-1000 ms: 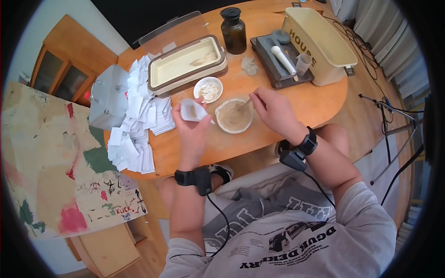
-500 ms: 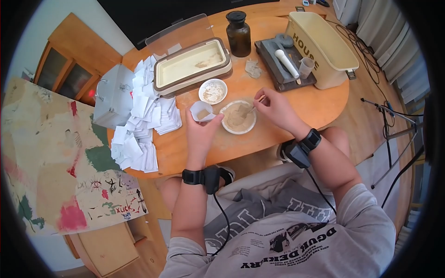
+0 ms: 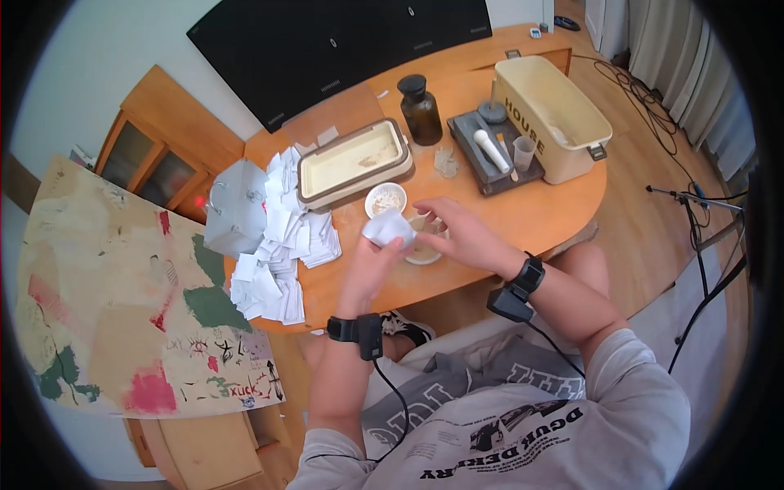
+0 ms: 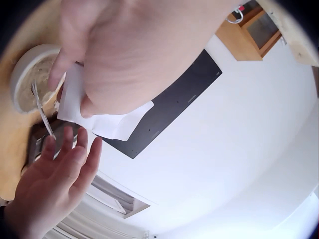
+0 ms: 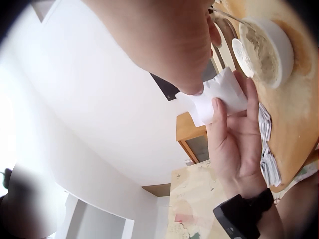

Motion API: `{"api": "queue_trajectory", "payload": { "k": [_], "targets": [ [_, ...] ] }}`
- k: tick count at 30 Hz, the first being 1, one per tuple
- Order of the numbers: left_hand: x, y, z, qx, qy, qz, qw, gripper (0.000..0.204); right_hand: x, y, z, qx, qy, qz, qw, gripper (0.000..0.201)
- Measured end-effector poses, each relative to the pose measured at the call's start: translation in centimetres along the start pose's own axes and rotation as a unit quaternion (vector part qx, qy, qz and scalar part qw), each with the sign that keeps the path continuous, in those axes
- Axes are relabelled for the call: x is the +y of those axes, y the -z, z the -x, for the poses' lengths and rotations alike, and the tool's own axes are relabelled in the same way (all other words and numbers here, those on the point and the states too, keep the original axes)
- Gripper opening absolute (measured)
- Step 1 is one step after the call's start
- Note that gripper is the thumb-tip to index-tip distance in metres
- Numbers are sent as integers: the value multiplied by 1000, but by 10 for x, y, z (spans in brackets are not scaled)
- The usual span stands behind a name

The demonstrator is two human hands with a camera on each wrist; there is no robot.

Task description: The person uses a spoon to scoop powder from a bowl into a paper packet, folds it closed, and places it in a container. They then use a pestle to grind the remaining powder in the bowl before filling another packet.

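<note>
My left hand (image 3: pixel 367 273) holds a small white paper packet (image 3: pixel 390 230) between thumb and fingers, over the near side of the table. My right hand (image 3: pixel 467 235) is right beside it, fingers loosely spread. In the right wrist view its thumb overlaps the packet's upper edge. Below the hands is a white bowl (image 5: pixel 285 52) of light-brown powder (image 5: pixel 261 50), partly hidden by the right hand in the head view. A thin metal utensil (image 4: pixel 43 114) leans in that bowl, its handle end near the right fingertips.
A smaller white bowl (image 3: pixel 367 202) stands just behind. Stacks of folded white papers (image 3: pixel 282 273) and a metal case (image 3: pixel 235 208) are at left. Farther back stand a cream tray (image 3: pixel 322 189), a dark jar (image 3: pixel 421 118), a grey stand with a white pestle (image 3: pixel 490 151), and a cream bin (image 3: pixel 563 155).
The right hand has let go of the utensil and come left to the paper. The paper, spread open with powder in it before, now has its top folded over. The head view has tilted up.
</note>
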State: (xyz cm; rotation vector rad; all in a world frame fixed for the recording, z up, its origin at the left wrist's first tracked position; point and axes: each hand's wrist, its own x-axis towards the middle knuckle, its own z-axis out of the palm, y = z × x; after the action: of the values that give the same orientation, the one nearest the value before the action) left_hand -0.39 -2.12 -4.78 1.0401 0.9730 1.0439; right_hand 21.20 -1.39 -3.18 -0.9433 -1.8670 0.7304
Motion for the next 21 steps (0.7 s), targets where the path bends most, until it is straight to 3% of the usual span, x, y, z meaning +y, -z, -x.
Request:
{"api": "queue_trajectory", "payload": {
  "k": [3,5,7,9,11,15,17,21],
  "targets": [
    [7,-12,4,-35,21,-36,999,48,-3,0,-6,-22,16,-24,999,42],
    [16,-17,7,-31,6,-33,999,42,-9,2,-11,-114,-87,-64,988,44],
    [21,-13,12,-15,24,-95,995,39,-11,0,-12,-129,-120,-106,979,41],
    [24,-9,17,-34,16,-62,997,38,-17,-1,-15,-141,-150,-144,968,38],
    [22,-6,25,-52,12,-27,998,37,-25,-8,-14,-100,-173,-217,955,25],
    [17,-3,30,-53,3,64,997,32,-37,-6,-14,-128,-159,-170,964,23],
    [14,-3,32,-41,0,88,995,31,-44,-7,-11,-120,-98,-105,982,24],
    [16,-1,39,-59,-26,109,992,29,-59,-4,-7,-133,-108,-78,982,25]
  ]
}}
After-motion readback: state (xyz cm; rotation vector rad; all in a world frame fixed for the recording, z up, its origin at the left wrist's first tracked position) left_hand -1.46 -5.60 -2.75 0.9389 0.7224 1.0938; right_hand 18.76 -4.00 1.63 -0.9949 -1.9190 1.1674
